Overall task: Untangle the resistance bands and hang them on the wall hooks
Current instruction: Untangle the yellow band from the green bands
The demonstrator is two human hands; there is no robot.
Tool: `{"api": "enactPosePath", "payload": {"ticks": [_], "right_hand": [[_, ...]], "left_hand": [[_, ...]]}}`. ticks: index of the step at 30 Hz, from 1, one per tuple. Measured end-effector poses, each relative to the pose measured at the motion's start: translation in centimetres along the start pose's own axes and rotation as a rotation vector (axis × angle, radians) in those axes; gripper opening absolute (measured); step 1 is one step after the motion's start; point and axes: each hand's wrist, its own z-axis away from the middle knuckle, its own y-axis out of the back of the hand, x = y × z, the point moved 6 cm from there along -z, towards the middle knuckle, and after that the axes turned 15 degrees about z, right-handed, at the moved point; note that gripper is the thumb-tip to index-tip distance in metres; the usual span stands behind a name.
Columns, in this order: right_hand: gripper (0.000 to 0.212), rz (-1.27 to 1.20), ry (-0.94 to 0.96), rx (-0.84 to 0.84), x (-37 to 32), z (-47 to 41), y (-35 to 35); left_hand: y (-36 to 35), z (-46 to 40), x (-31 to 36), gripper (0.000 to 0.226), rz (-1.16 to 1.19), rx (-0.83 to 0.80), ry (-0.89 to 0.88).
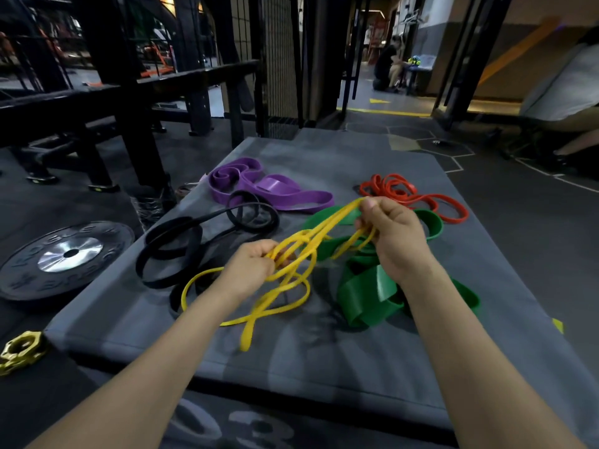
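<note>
Gripping the tangled yellow band (pixel 285 270) above the grey mat (pixel 324 351), my left hand (pixel 249 267) clutches its knotted strands while my right hand (pixel 395 234) pinches the raised loops; slack coils trail onto the mat below, beside the green band (pixel 366 296) and black band (pixel 175 241).

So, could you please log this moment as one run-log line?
stage: untangling | both hands, left hand, right hand, grip yellow band | four bands on mat | hung: none visible
</note>
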Motion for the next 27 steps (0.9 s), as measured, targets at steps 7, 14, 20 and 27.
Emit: {"api": "enactPosePath", "payload": {"ticks": [7, 14, 20, 27], "right_hand": [[0.024, 0.227, 0.056, 0.135, 1.0, -0.4, 1.5], [0.026, 0.477, 0.186, -0.205, -0.8, 0.9, -2.7], [0.026, 0.367, 0.141, -0.061, -0.8, 1.3, -1.5], [0.027, 0.455, -0.058, 0.131, 1.0, 0.1, 0.7]], "left_hand": [[0.6, -0.7, -1.0, 0.047, 0.019, 0.16, 0.061], [-3.4, 0.5, 4.2, 0.055, 0.041, 0.031, -0.358], [-2.6, -0.7, 3.6, 0.009, -0.301, 0.142, -0.33], [-1.3, -1.2, 3.0, 0.015, -0.415, 0.152, -0.315]]}}
